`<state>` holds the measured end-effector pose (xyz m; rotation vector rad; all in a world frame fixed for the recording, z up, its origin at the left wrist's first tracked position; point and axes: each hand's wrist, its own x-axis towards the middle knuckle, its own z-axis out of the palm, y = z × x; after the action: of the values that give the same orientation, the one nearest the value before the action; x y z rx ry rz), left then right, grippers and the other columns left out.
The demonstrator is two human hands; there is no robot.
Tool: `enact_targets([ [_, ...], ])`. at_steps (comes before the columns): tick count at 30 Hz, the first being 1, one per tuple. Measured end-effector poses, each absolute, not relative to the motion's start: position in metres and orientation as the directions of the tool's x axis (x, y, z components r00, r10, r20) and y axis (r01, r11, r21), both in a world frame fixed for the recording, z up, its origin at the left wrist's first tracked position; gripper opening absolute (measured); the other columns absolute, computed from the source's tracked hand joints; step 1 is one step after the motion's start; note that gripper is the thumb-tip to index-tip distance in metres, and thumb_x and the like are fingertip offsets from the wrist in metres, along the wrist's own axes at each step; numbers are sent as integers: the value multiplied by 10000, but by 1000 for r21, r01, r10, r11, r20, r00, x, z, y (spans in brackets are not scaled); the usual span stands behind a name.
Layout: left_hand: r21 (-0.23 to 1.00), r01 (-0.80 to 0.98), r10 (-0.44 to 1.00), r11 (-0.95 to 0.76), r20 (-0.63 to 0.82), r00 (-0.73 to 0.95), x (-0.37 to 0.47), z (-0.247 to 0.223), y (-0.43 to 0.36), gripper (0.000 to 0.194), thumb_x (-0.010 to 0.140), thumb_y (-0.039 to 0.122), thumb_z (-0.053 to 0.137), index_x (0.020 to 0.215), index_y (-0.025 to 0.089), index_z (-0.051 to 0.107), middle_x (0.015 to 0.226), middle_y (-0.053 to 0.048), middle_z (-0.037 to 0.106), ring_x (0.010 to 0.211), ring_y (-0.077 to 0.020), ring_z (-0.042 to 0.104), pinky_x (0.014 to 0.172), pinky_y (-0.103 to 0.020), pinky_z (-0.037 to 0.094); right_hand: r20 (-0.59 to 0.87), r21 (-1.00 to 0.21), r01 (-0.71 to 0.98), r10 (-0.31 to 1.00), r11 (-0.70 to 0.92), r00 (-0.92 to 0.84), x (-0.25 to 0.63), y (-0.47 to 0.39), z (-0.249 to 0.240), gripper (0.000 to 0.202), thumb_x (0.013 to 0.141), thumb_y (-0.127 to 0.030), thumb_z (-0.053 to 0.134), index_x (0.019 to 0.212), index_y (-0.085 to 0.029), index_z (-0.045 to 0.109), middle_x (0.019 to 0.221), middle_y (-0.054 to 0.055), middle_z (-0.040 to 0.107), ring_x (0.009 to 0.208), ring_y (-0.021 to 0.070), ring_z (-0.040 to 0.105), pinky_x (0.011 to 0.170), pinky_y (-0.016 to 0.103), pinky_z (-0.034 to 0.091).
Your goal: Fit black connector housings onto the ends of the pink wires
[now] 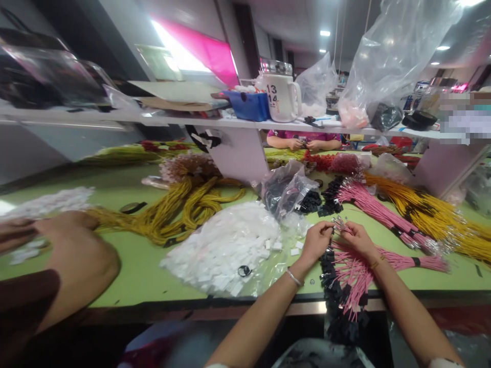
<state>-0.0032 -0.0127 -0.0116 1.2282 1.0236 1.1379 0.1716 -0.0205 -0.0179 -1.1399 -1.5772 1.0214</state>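
Observation:
My left hand point(317, 240) is closed in a pinch, its fingertips on a small black plastic piece that they mostly cover. Close beside it, my right hand point(359, 238) is closed around the ends of some pink wires point(355, 278), whose bare metal tips point(339, 223) point towards my left hand. The wires fan out beneath my right hand, several with black pieces on their ends. Under my hands a strip of black plastic pieces point(329, 276) runs down over the table's front edge. A loose pile of black pieces point(332, 197) lies just beyond my hands.
A clear bag of white plastic pieces point(230, 245) lies to my left. Yellow wire bundles point(161, 214) are behind it. Pink point(387, 214) and orange-yellow bundles point(429, 214) lie at right. A shelf point(230, 122) crosses above. A co-worker's arm point(82, 260) reaches in from the left; another person sits opposite.

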Motion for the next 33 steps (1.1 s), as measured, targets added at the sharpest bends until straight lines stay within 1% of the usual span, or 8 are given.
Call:
enact_targets([
  [6,995,-93,980,29,-10,200,-3,-20,-14,82,732,183,701,802,142,688,635,1,631,545,-106,564,537,-205,417,242,-931,228,951,284,-194,172,-23,-15,158,810,-344,602,772,-191,591,724,-8,527,683,155,438,663,271,375],
  [11,980,-184,976,74,-33,217,-1,-25,-14,221,719,227,746,915,138,701,614,27,600,514,-85,527,508,-192,392,196,-959,166,960,231,-201,173,-23,-20,207,774,-381,657,758,-197,563,693,-26,500,646,138,414,621,254,354],
  [15,946,-267,966,182,-122,226,-2,-27,-12,252,704,259,785,892,125,685,609,18,604,494,-77,532,462,-176,361,155,-974,128,962,187,-223,173,-22,-20,242,775,-409,673,781,-184,584,707,-22,517,642,131,416,627,257,351],
  [17,919,-308,960,246,-186,209,-4,-27,-11,221,718,232,777,878,117,676,604,13,599,494,-75,547,450,-166,359,155,-974,126,961,188,-230,175,-24,-16,250,790,-414,670,777,-179,587,706,-20,507,641,128,408,631,260,344],
  [19,881,-360,945,308,-240,221,-6,-26,-12,193,732,167,758,898,109,679,644,-5,625,536,-75,586,493,-162,414,160,-973,129,961,192,-227,176,-26,-11,257,798,-418,673,771,-178,586,711,-17,500,647,130,406,634,262,340],
  [21,840,-414,930,350,-260,258,-8,-24,-14,237,728,90,738,958,111,684,702,-21,655,601,-78,627,574,-167,474,158,-971,145,966,190,-206,176,-28,-7,270,788,-426,686,743,-183,575,693,-20,482,638,130,396,618,261,330],
  [24,815,-445,920,373,-263,290,-10,-22,-16,286,714,18,718,982,113,685,739,-30,668,639,-80,645,626,-173,500,151,-969,175,977,177,-154,175,-29,-5,301,779,-440,682,688,-190,541,639,-32,432,601,123,358,572,258,301],
  [33,794,-461,909,395,-266,321,-11,-25,-17,315,697,-10,700,986,114,684,764,-25,662,642,-88,655,620,-185,501,143,-960,236,989,149,-40,168,-24,-19,331,783,-432,623,612,-208,449,582,-45,367,556,113,322,529,255,272],
])
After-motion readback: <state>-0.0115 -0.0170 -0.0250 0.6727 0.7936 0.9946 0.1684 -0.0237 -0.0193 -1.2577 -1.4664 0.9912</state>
